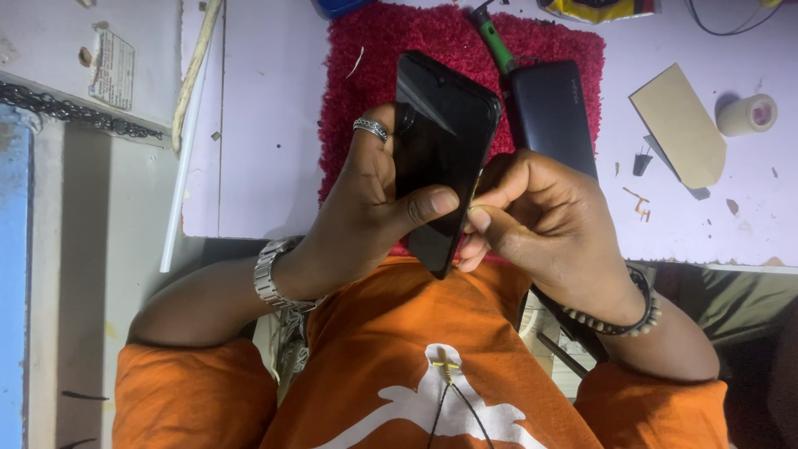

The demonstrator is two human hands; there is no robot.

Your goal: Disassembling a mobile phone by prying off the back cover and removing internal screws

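A pale rectangular label sits on the grey surface at far left, and a yellow package lies at the top edge. My left hand grips the black phone upright over the red mat, thumb across its glass — my right hand is pinched closed at the phone's lower edge. Behind it lies a dark power bank, beside a green-handled tool. Further right — a tan card and a tape roll on the pinkish bench
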